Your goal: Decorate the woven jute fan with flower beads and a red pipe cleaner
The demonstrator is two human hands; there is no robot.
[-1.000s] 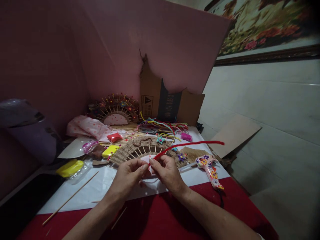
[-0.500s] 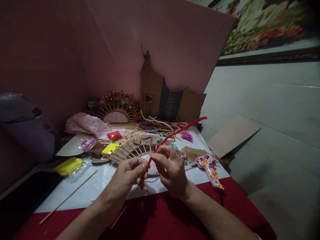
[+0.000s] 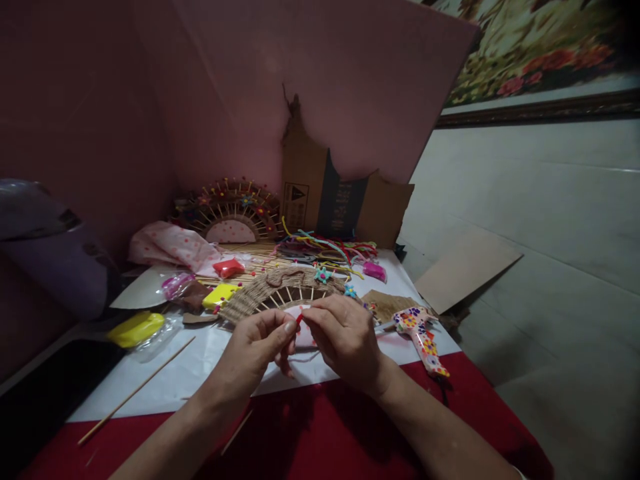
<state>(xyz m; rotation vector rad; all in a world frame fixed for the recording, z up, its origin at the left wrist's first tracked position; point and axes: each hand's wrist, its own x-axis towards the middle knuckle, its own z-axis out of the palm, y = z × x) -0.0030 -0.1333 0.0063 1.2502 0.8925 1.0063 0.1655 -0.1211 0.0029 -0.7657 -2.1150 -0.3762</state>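
Between my two hands is a red pipe cleaner (image 3: 299, 319), mostly hidden by the fingers; only a short bit shows. My left hand (image 3: 267, 337) pinches it from the left with thumb and fingertips. From the right, my right hand (image 3: 345, 333) is closed on it, back of the hand toward me. Just behind them lies a half-round woven fan (image 3: 245, 300) with stick ribs and a pale dotted centre. Small blue clay-like flowers (image 3: 323, 275) sit along its edge. Part of the fan is covered by my hands.
A flower-patterned glue gun (image 3: 417, 333) lies to the right. Several coloured pipe cleaners (image 3: 320, 243) are piled behind the fan. At left are a yellow packet (image 3: 137, 330) and a thin stick (image 3: 137, 390). A finished-looking fan (image 3: 233, 230) and torn cardboard (image 3: 345, 193) stand at the back.
The long free end of the red pipe cleaner, which pointed up to the right, no longer shows. My right hand has turned and closed nearer my left, which stays in place.
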